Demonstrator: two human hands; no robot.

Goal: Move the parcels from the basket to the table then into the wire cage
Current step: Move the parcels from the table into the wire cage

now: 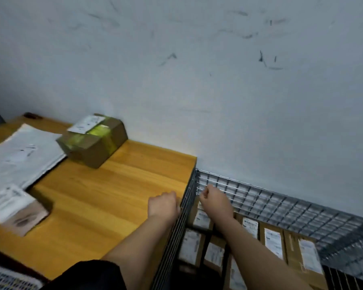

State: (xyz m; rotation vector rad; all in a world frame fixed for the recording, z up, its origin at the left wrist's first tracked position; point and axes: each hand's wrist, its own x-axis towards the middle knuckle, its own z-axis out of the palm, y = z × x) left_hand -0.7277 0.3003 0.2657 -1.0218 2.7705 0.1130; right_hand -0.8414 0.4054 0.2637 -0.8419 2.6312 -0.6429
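I see my left hand point(164, 204) with fingers curled at the table point(113, 185) edge against the wire cage point(281, 208), my right hand point(215, 200) fisted inside it above the stacked parcels point(272, 240), though whether either grasps anything I cannot tell.

The wooden table point(113, 185) bears a taped cardboard box point(92, 141), a white mailer point(21, 155) and a labelled parcel point(15, 208).

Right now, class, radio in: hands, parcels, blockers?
Left hand and right hand curled, no parcel visible in them. Three parcels on table. Wire cage well stocked. No blockers.
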